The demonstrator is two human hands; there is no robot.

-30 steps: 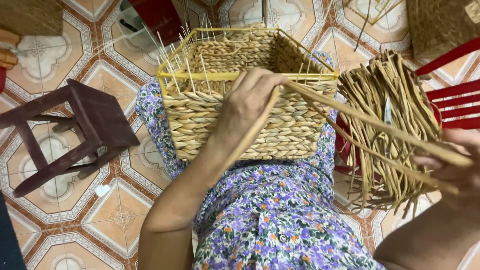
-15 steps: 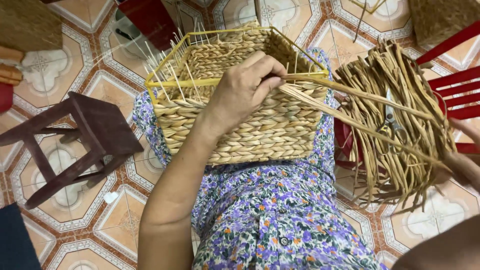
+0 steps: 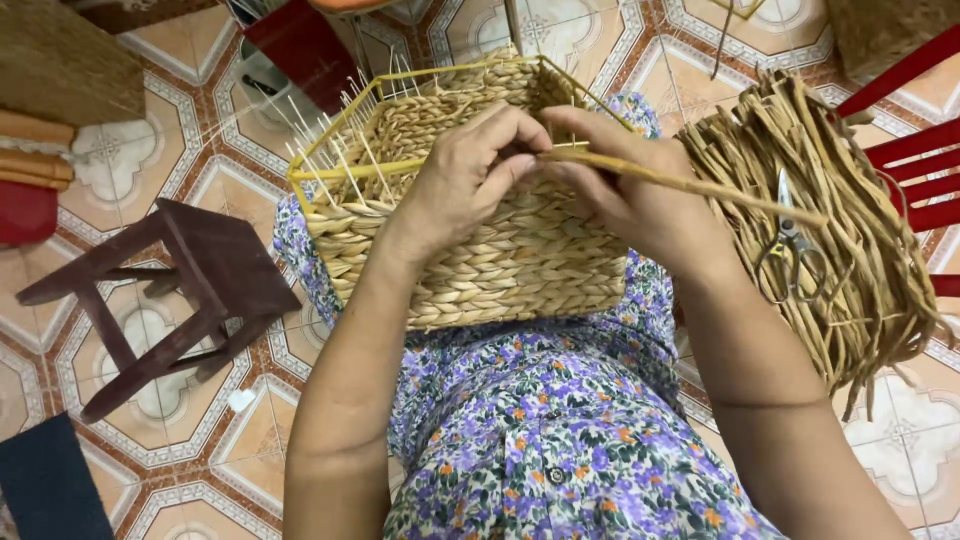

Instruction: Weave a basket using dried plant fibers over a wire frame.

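A: Where's the basket [image 3: 480, 250]?

B: Centre of frame, on the person's lap, over the flowered dress [image 3: 560, 440]. Woven sides, yellow wire frame, thin stakes sticking up along its upper-left rim.

A: Hands?

B: Both at the top edge, mid-frame. Left hand [image 3: 470, 180] is curled over the rim, fingers bent and closed on the weave. Right hand [image 3: 625, 190] sits just beside it, touching, w/ thumb and fingers pinching a long fibre strand [image 3: 700, 185].

A: Strand goes where?

B: Out to the right, slightly downward, across the bundle of loose strands [image 3: 830, 230] on the right side of frame. Its near end seems tucked under the left fingers; can't tell exactly, the knuckles hide it.

A: Anything on the bundle?

B: Scissors [image 3: 785, 250], lying on top, blades pointing up-frame.

A: Rest of the scene?

B: Dark wooden stool [image 3: 190, 290] at left, on a patterned tile floor [image 3: 130, 170]. Red chair [image 3: 925, 160] at the right edge, behind the bundle.
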